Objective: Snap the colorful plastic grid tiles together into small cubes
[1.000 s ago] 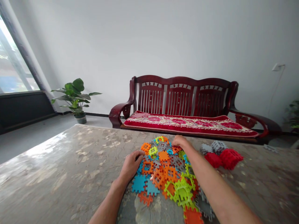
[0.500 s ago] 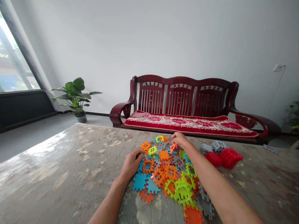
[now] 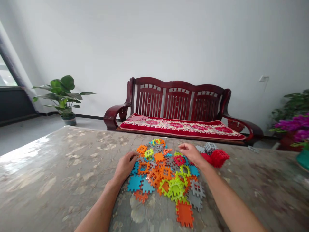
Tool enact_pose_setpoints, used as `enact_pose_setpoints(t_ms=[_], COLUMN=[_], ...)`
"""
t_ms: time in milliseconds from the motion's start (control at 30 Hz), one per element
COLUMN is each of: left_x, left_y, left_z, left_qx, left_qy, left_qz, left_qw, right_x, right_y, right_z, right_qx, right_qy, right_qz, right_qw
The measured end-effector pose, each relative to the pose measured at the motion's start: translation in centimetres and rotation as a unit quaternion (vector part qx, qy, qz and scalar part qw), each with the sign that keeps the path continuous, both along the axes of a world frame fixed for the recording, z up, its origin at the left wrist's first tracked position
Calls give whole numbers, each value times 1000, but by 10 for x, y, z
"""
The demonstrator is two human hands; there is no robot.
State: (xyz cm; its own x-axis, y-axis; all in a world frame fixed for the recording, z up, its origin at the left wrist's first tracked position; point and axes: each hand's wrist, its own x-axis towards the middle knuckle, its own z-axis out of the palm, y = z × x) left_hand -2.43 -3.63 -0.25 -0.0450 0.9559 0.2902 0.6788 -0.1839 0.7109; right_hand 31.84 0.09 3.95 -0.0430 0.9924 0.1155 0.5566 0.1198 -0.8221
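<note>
A loose heap of notched plastic tiles lies on the table, in orange, blue, lime green, grey and red. At its left edge rests my left hand, thumb and forefinger slightly apart, beside a blue tile and an orange window tile. My right hand hovers over the heap's far right side, its fingers loosely bent and apart, with no tile visible in them. Close below it are a red tile and a green one. A plain orange tile lies mid-heap.
Red assembled blocks and a grey block stand beyond my right forearm. A patterned cover spreads over the table. Behind it is a wooden bench with a red mat; a potted plant stands left, purple flowers right.
The view has turned rightward, bringing the purple flowers in. My right hand has drawn away to the right from a small orange tile. My left hand stays by the heap's left edge.
</note>
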Motion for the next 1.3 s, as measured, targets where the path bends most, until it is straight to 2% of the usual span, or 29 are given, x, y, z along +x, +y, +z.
enact_pose_setpoints(t_ms=[167,300,433,567,667,767,867,967,1067,1167,1300], left_x=[-2,-3,-2,-2,-3,-6,-7,-8,-8,-8,-9], left_y=[2,3,3,3,4,6,8,9,9,10,11], left_z=[-3,-4,-2,-1,-4,-8,-11,-11,-10,-10,-11], left_qx=[6,10,5,-5,-11,-10,-12,-23,-33,-37,-36], left_qy=[12,28,35,37,39,38,37,42,50,55,59], left_qz=[5,-10,-12,-8,-11,-14,-13,-12,-13,-15,-13], left_qw=[1000,1000,999,999,999,999,999,999,998,998,998], right_x=[13,6,-14,-29,-34,-32,-14,22,67,106,133], right_y=[-24,-43,-63,-75,-77,-75,-68,-61,-59,-61,-65], right_z=[-11,-14,-8,-3,-4,-4,4,19,31,34,32], right_qx=[5,12,31,49,48,61,79,101,121,103,76], right_qy=[-20,-125,-281,-366,-393,-366,-288,-214,-206,-235,-263], right_qz=[-27,-26,-44,-60,-70,-84,-98,-138,-232,-306,-357], right_qw=[999,992,958,927,916,925,949,962,943,917,893])
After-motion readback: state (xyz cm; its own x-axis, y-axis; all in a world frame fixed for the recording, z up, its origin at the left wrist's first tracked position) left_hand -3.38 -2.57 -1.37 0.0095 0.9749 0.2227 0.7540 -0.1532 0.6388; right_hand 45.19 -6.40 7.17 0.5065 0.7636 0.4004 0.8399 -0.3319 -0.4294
